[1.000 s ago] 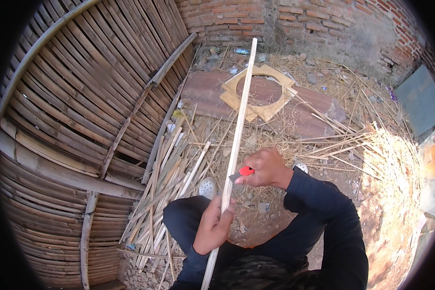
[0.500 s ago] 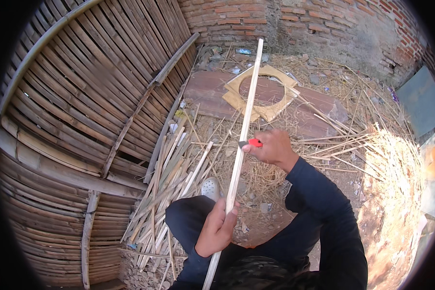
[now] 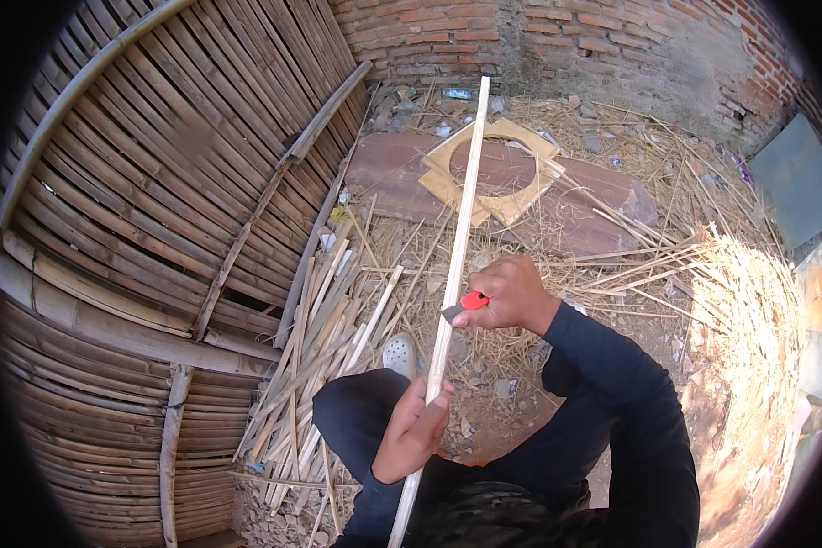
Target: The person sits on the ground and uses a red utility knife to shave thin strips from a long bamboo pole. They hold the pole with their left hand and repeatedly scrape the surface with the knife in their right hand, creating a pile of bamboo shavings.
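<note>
A long pale strip of wood or bamboo (image 3: pixel 465 224) slants from my lap toward the brick wall. My left hand (image 3: pixel 413 437) is closed around its lower part, thumb on top. Higher up the strip, my right hand (image 3: pixel 513 290) grips a red-handled knife (image 3: pixel 474 300). The short grey blade lies against the strip's right side and face. Fingers cover most of the handle, so the exact type of knife is hard to make out.
Loose strips (image 3: pixel 315 320) are piled left of my foot (image 3: pixel 399 354), beside a bamboo-slat wall (image 3: pixel 155 164). Ahead, a yellowish board with a round hole (image 3: pixel 440 155) lies on a brown panel (image 3: pixel 374 173). Shavings (image 3: pixel 749 283) litter the right; a brick wall (image 3: pixel 447 36) stands behind.
My right hand and the knife have slid down the strip, closer to my left hand. The strip's far end has shifted slightly left. My left hand keeps its hold.
</note>
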The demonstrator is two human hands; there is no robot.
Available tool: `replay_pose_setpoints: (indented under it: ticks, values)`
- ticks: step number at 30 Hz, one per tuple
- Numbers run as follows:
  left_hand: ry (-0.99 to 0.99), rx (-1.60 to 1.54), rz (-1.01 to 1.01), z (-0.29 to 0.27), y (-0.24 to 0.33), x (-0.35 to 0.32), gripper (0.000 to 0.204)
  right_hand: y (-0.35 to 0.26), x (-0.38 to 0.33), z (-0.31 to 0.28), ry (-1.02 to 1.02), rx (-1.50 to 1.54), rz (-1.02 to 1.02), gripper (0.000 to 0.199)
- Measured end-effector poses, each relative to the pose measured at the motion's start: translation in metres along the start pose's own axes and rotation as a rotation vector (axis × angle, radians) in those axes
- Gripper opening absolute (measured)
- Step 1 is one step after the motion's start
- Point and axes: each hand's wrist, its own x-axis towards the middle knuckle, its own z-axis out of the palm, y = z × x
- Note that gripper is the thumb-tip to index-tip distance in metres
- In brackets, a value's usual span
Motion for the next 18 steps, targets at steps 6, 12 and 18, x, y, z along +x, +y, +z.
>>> replay_pose_setpoints:
  ticks: [6,12,18]
  values:
    - [-0.008,0.030,0.004,0.001,-0.011,-0.011,0.019,0.040,0.022,-0.002,0.057,-0.109,0.340,0.062]
    - [-0.032,0.052,-0.045,0.003,-0.020,-0.025,0.017,0.081,0.020,-0.006,0.050,-0.141,0.301,0.062]
    - [-0.197,0.137,-0.097,0.005,-0.043,-0.053,0.019,0.187,0.008,-0.037,0.264,-0.130,0.897,0.076]
